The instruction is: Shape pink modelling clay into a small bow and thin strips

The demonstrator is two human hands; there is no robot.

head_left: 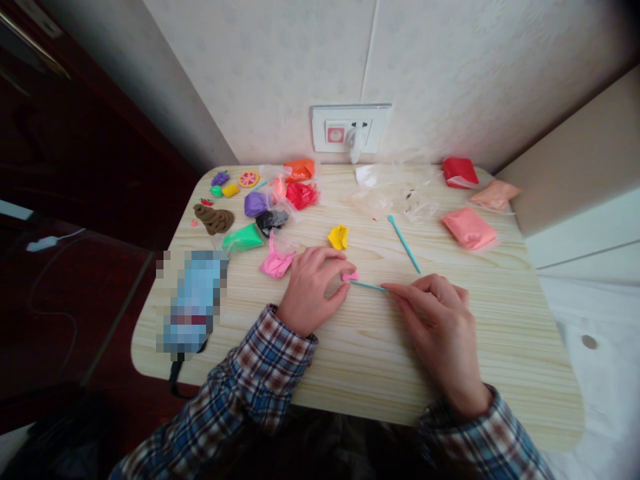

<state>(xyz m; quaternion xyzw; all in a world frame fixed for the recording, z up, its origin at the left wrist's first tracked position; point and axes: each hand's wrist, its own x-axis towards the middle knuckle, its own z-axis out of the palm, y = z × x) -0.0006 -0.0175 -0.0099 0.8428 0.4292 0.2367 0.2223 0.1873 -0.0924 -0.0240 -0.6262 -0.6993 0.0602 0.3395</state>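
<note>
My left hand [315, 285] is closed, with thumb and fingertips on a small pink piece of clay [350, 275] just above the table [360, 353]. In a pinch, my right hand [440, 327] holds a thin blue modelling tool [369, 285], whose tip points left and meets or nearly meets the pink piece. A yellow lump of clay [339, 237] lies behind my left fingers. To its left is a pink clay packet [277, 260]. A second blue modelling tool [404, 243] rests behind my right hand.
Clay packets in green [243, 237], black [271, 221], purple [256, 204] and red [302, 195] crowd the back left, beside a brown coiled clay piece [214, 219]. A pixelated phone [193, 303] lies front left. Salmon packets [469, 229] sit right; clear wrappers [395, 200] lie behind.
</note>
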